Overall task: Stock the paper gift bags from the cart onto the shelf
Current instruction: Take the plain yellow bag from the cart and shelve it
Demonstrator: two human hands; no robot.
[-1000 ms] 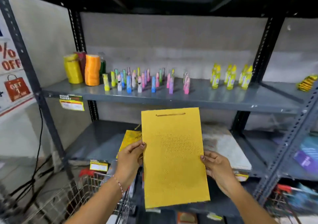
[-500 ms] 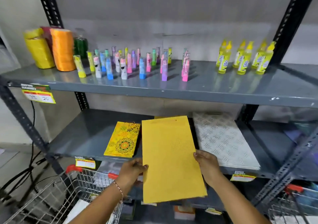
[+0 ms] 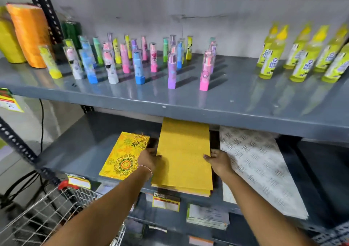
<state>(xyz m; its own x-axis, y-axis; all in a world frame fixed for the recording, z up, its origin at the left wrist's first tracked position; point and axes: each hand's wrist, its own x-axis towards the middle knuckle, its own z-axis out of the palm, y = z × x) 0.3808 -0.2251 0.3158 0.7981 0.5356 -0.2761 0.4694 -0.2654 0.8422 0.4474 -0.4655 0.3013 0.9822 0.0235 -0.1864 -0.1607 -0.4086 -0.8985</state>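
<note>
1. Progress: the plain yellow gift bags (image 3: 184,157) lie flat on the lower shelf (image 3: 79,151), so this batch looks nearly placed. Only squaring up and letting go seem left. Whether more bags wait in the wire cart (image 3: 56,213) cannot be told; its contents are not visible.
2. Hands: the left hand (image 3: 150,159) presses its fingers against the stack's left edge. The right hand (image 3: 219,160) grips the right edge, thumb on top.
3. Place: the stack sits between the patterned yellow bag (image 3: 125,156) to its left and the white patterned bags (image 3: 260,168) to its right. Its far end is hidden beneath the upper shelf (image 3: 188,102), and its near end slightly overhangs the lower shelf's front lip.
4. Look: flat, mustard yellow, faintly embossed, with several layered edges visible at the near end.
</note>
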